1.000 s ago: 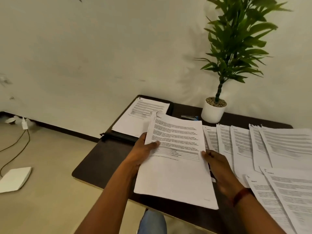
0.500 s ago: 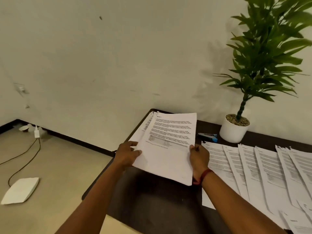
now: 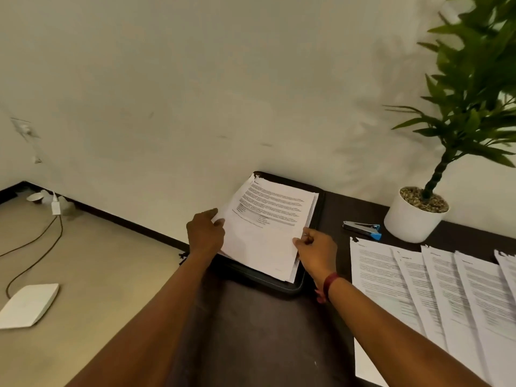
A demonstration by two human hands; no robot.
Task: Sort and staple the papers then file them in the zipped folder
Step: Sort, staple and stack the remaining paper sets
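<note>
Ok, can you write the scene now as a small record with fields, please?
stack: lies on the folder
left hand: holds the stack's left edge
right hand: pinches the stack's right edge
folder: black, flat at the far left corner of the table
stapler: on the table, between folder and pot, untouched
loose papers: fanned out on the table's right side
pot: white, with a plant, by the wall

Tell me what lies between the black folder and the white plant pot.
A silver-and-blue stapler lies there on the dark table, nearer the pot; the head view shows it.
</note>
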